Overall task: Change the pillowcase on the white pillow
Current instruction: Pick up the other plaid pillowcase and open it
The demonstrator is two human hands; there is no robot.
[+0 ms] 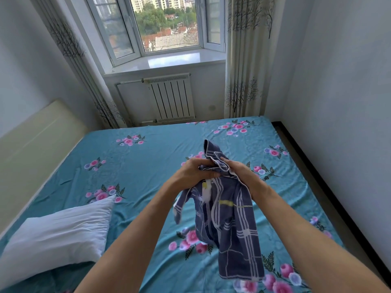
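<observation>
A dark blue pillowcase [230, 225] with white stripes and yellow marks hangs bunched in the air above the bed. My left hand [194, 170] and my right hand [239, 172] both grip its gathered top edge, close together. Its lower end dangles down toward me. The white pillow [57, 235] lies bare on the bed at the lower left, apart from both hands.
The bed [148, 161] has a teal sheet with pink flowers. A cream headboard [36, 144] stands at the left. A radiator [169, 98] sits under the window [167, 26] beyond the bed. A white wall [338, 102] and dark floor strip run along the right.
</observation>
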